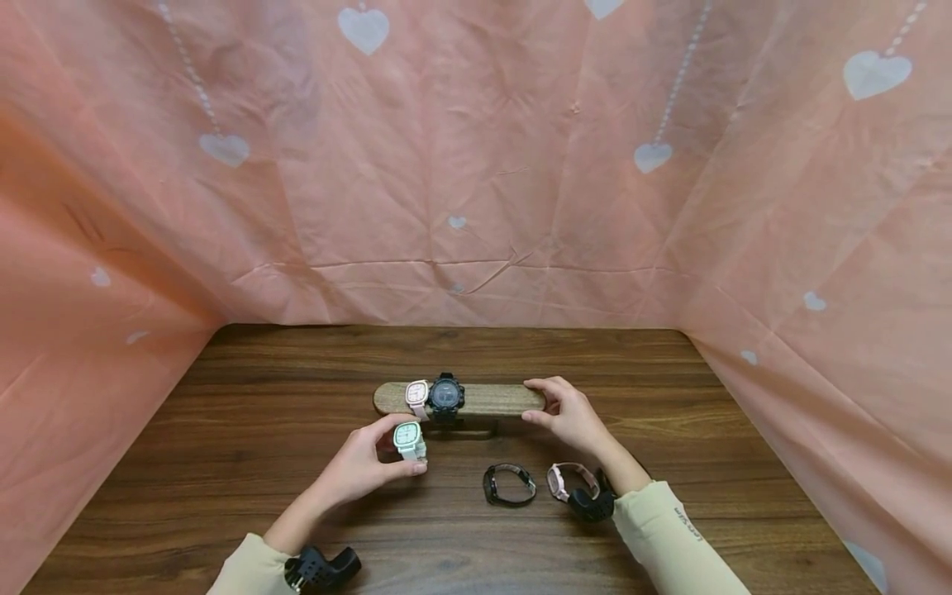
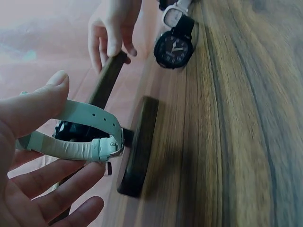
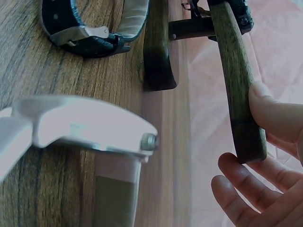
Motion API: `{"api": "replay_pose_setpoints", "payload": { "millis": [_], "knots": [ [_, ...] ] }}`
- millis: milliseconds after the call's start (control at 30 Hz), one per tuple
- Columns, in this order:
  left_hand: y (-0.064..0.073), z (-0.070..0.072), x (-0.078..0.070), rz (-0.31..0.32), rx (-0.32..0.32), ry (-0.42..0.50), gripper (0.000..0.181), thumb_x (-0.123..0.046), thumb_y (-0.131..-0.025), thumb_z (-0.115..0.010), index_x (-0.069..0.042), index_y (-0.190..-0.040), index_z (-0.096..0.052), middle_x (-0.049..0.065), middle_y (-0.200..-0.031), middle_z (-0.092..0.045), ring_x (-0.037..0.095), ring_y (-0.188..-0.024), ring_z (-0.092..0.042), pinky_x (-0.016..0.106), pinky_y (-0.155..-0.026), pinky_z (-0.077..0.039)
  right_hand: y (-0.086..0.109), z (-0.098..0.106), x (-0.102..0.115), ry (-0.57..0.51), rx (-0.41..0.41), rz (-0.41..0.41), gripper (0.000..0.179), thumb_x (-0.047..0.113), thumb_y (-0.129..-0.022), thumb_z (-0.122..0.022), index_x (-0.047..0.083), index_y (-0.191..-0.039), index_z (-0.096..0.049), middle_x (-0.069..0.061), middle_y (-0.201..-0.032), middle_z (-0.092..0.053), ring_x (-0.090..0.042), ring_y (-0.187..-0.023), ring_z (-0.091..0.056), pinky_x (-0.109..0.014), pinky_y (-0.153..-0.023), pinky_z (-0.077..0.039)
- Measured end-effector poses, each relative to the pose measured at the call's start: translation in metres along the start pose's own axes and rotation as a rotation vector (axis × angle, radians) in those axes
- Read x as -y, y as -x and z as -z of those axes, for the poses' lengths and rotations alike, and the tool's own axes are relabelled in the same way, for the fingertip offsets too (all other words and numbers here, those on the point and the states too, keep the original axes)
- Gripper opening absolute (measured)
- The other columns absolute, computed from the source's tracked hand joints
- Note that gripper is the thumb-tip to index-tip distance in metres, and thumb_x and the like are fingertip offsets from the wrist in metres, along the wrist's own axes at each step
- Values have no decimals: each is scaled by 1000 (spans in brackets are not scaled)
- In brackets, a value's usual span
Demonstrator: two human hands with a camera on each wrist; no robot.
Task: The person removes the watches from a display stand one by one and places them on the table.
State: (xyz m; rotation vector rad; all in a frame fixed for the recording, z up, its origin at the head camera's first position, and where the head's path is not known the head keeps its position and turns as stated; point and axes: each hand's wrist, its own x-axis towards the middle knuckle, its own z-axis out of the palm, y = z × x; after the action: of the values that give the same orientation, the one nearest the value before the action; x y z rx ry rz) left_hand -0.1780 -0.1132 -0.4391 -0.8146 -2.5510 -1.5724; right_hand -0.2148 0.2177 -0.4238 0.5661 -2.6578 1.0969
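"Any writing?"
"Sleeve lettering (image 1: 687, 524), too unclear to read."
"Hands?"
"Left hand (image 1: 363, 464) pinches the mint watch (image 1: 407, 435) before the wooden stand (image 1: 498, 400); right hand (image 1: 573, 419) grips its end. A black watch (image 1: 489, 485) lies nearer."

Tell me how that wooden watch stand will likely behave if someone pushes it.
The wooden watch stand has a thick bar, so it probably won't flex. Pressed at one end, it might tip, since the bar overhangs the base. The pink watch and black watch sit on the bar, so they'd likely move with it.
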Motion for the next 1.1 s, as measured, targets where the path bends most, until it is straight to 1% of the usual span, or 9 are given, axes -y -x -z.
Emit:
{"api": "replay_pose_setpoints", "payload": {
  "millis": [133, 267, 367, 433, 633, 767, 900, 967, 1100],
  "knots": [
    [-4, -7, 2, -19, 16, 22, 56, -22, -71, -82, -8, -118, -57, 3, -101, -64, 7, -81, -62, 35, -74, -52, 0, -1, -4, -5, -13, 14, 47, 14, -74, -79, 5, -117, -62, -3, -94, -58, -15, -76, -55, -30, -66, -50],
    [-7, -15, 4, -38, 27, 39, 57, -28, -70, -82, -9, -118, -58, -1, -93, -65, 9, -79, -63, 36, -73, -52, 0, -1, -6, -29, -18, 17, 47, 15, -74, -79, 4, -117, -62, -3, -93, -58, -15, -76, -55, -34, -67, -51],
    [-8, -22, 4, -44, 46, 42, 55, -29, -70, -82, -13, -117, -58, -4, -88, -65, 8, -78, -63, 35, -73, -51, -1, -1, -6, -51, -17, 11, 48, 14, -74, -79, 3, -117, -62, -4, -94, -59, -16, -77, -56, -38, -68, -52],
    [-8, -26, 3, -52, 58, 39, 54, -29, -70, -82, -15, -116, -58, -6, -87, -64, 8, -78, -62, 33, -73, -51, -1, -1, -7, -58, -16, 6, 48, 14, -74, -79, 3, -117, -61, -5, -95, -59, -16, -77, -56, -40, -69, -52],
    [-7, -38, 0, -54, 88, 49, 54, -29, -69, -83, -18, -114, -58, -8, -88, -64, 7, -80, -61, 32, -75, -50, 0, -1, -6, -64, -12, -9, 48, 14, -74, -79, 4, -118, -61, -5, -95, -59, -19, -77, -57, -37, -69, -52],
    [-6, -44, -1, -46, 112, 84, 53, -28, -69, -83, -15, -114, -57, -6, -87, -65, 7, -79, -62, 36, -76, -50, 0, -2, -4, -72, -9, -17, 49, 14, -74, -79, 4, -118, -61, -6, -97, -60, -21, -78, -58, -35, -69, -52],
    [-6, -48, -1, -47, 130, 79, 55, -27, -69, -83, -11, -115, -57, -5, -87, -66, 6, -79, -62, 38, -77, -50, 0, -2, -4, -74, -9, -24, 49, 14, -74, -79, 4, -118, -61, -6, -98, -60, -21, -79, -58, -33, -69, -51],
    [-5, -50, 1, -51, 139, 69, 57, -28, -69, -83, -9, -116, -56, -4, -88, -66, 5, -80, -62, 38, -77, -50, 0, -2, -4, -71, -9, -25, 48, 14, -74, -79, 4, -118, -61, -6, -98, -60, -19, -79, -57, -32, -68, -51],
    [-4, -52, 4, -61, 152, 58, 58, -27, -69, -83, -6, -115, -56, -3, -89, -66, 5, -80, -62, 30, -76, -50, 0, -2, -5, -74, -7, -26, 48, 15, -74, -79, 4, -118, -61, -6, -100, -60, -17, -79, -57, -31, -69, -51]
  ]
}}
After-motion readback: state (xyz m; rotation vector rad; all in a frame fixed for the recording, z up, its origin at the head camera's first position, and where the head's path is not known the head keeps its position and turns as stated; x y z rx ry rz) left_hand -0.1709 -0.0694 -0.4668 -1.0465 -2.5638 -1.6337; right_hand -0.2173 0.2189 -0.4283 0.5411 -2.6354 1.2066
